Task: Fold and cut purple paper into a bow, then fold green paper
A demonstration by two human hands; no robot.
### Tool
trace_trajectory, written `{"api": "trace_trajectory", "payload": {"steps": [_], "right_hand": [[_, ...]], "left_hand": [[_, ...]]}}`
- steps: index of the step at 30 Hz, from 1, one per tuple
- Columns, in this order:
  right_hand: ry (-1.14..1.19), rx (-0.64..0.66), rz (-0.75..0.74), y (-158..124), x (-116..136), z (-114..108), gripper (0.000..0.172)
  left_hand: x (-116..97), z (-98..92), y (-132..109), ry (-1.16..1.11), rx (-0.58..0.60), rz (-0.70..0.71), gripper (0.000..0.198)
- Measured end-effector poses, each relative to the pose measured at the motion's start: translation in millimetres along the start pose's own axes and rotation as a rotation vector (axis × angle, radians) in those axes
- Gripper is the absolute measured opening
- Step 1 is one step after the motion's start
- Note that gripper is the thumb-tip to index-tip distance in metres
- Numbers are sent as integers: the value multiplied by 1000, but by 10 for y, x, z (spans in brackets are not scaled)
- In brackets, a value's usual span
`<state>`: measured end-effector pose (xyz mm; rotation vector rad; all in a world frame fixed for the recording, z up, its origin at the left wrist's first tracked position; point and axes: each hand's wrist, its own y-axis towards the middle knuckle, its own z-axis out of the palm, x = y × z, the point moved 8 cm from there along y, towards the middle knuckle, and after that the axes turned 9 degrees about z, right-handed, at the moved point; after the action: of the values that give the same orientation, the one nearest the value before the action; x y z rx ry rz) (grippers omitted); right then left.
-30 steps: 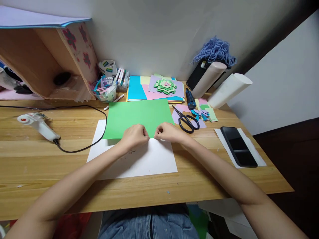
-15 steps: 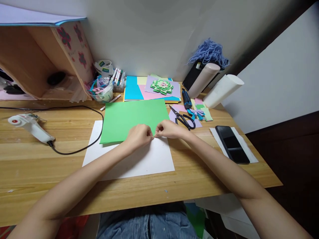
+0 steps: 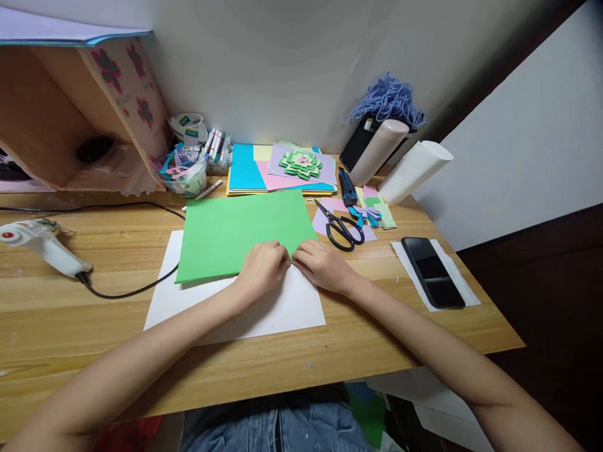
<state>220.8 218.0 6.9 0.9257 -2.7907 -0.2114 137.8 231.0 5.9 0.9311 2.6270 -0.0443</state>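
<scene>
A sheet of green paper (image 3: pixel 230 232) lies over a white sheet (image 3: pixel 188 314), its front left corner lifted a little off it. My left hand (image 3: pixel 264 270) is closed at the front edge of the green paper, fingers pinched on it. Right beside it, my right hand (image 3: pixel 323 263) is closed on the same paper near its front right corner. The fingertips of both hands almost meet. Whatever lies right under the fingers is hidden. Black-handled scissors (image 3: pixel 342 229) rest just beyond my right hand.
A glue gun (image 3: pixel 44 248) with a black cord lies at left. At the back are a cup of paper scraps (image 3: pixel 183 172), coloured sheets (image 3: pixel 245 166) with a layered green paper flower (image 3: pixel 301 164), a utility knife (image 3: pixel 347 187) and paper rolls (image 3: pixel 414 172). A phone (image 3: pixel 433 273) lies at right.
My right hand has turned and lowered, its fingers now lying flatter on the paper's edge. The green paper has shifted slightly toward me and to the left. The view has moved slightly.
</scene>
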Motion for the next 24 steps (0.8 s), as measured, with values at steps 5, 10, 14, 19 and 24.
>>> {"api": "trace_trajectory", "payload": {"steps": [5,10,14,19,24], "right_hand": [[132,25,72,-21,-82,-20,19],[179,43,106,-35,-138,-20,16],[244,61,194,-4,-210,-9,11],[340,183,363,27,-385,42,10],[408,284,526,29,-567,96,10]], "left_hand": [[-10,65,3,-31,2,-1,18],[-33,58,6,18,39,-34,23],[-15,56,21,59,60,-97,22],[86,73,72,-22,130,-205,20],[216,105,166,-173,279,-322,14]]}}
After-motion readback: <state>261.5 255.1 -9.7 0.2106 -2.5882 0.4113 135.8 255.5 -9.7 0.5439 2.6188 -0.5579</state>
